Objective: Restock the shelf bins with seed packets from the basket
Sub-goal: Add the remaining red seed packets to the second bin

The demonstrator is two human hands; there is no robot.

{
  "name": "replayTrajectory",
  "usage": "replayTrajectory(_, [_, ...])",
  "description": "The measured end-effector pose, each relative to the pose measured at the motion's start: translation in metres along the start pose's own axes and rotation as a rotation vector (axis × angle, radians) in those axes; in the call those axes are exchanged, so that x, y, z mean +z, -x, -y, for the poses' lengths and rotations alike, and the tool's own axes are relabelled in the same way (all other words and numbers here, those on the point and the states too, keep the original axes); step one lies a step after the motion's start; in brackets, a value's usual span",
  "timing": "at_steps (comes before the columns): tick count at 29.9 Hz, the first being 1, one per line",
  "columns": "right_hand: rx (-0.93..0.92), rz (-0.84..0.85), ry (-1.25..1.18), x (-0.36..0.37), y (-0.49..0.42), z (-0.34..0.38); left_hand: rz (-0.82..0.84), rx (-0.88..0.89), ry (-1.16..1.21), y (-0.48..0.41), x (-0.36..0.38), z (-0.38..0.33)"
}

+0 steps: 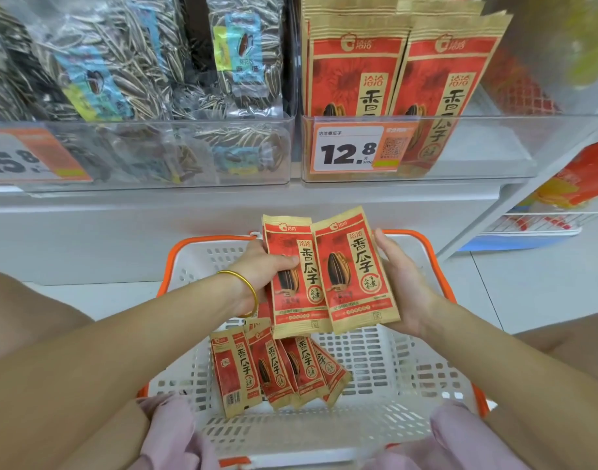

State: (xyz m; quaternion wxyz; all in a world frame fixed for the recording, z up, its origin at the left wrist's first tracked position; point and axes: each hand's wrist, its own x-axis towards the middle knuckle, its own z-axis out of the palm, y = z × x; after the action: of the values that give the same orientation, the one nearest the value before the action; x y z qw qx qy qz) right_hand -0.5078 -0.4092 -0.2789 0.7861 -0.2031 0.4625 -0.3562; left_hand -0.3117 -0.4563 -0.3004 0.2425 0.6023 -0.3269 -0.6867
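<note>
Flat paper packets (353,276) in left hand (267,271), right hand (406,286); perforated plastic basket (375,364) below

Bright, even shop light, hardly a shadow; faint glare on the clear bins (477,154), edges bow and blur, centre sharp.

A slim, round gold metal bangle (252,288) sits on the wrist behind the left hand (268,269); both forearms are bare. Folds of pale pink soft fabric clothing (170,432) show at the lower edge, left and right
</note>
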Motion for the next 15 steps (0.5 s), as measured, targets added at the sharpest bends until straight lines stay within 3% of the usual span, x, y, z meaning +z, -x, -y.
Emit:
replayTrajectory(5, [-0.035, -0.033, 0.161, -0.007, -0.006, -0.004, 0.041, -0.012, 0.078, 0.004, 0.006, -0.004])
replayTrajectory(10, [-0.149, -0.120, 0.281, 0.002, -0.001, -0.012, 0.281, 0.022, 0.032, 0.019, 0.020, -0.007])
replayTrajectory(12, [-0.190, -0.213, 0.363, 0.009, 0.004, -0.012, 0.297, 0.081, -0.012, 0.026, 0.028, -0.007])
replayTrajectory(15, [-0.100, -0.183, 0.225, 0.012, 0.025, 0.000, 0.298, 0.149, -0.056, 0.043, 0.044, -0.019])
